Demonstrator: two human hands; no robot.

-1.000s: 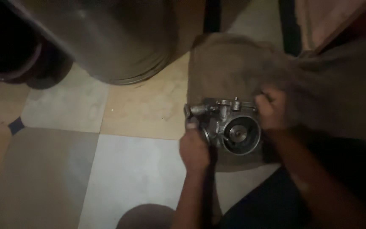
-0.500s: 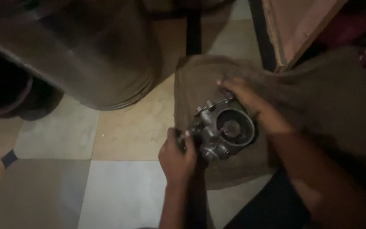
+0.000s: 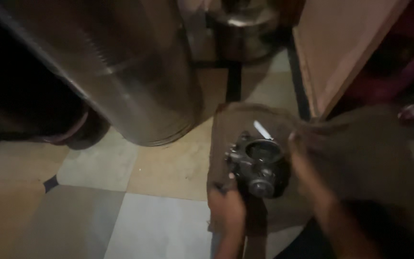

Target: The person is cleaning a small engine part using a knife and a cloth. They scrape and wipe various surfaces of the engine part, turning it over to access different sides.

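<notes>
Hands on either side of a small metal engine part [image 3: 259, 168], possibly a carburettor, seen from above in dim, blurred light. The part rests on a piece of coarse brown cloth [image 3: 360, 148] spread over a floor of pale square tiles [image 3: 164, 172]. It is dark grey, with a round open bore facing up at its far end and a smaller round boss at its near end, so its long axis runs roughly away from the viewer.

The left hand [image 3: 227, 207] sits at the near left corner of the part, fingers curled against its lower edge and touching it. The right hand [image 3: 307, 168] lies along the part's right side, fingers reaching toward the rim of the bore. Both hands appear closed around the part between them, though the blur makes it hard to tell how firmly the right one grips. The left hand is the nearer to the boss end; the right hand is nearer to the bore end.

Behind, to the left, stands a large shiny steel drum [image 3: 120, 72] just beyond the cloth's edge. A smaller steel pot [image 3: 245, 29] stands further back. A flat wooden board [image 3: 341, 43] leans at upper right, beside the cloth.
</notes>
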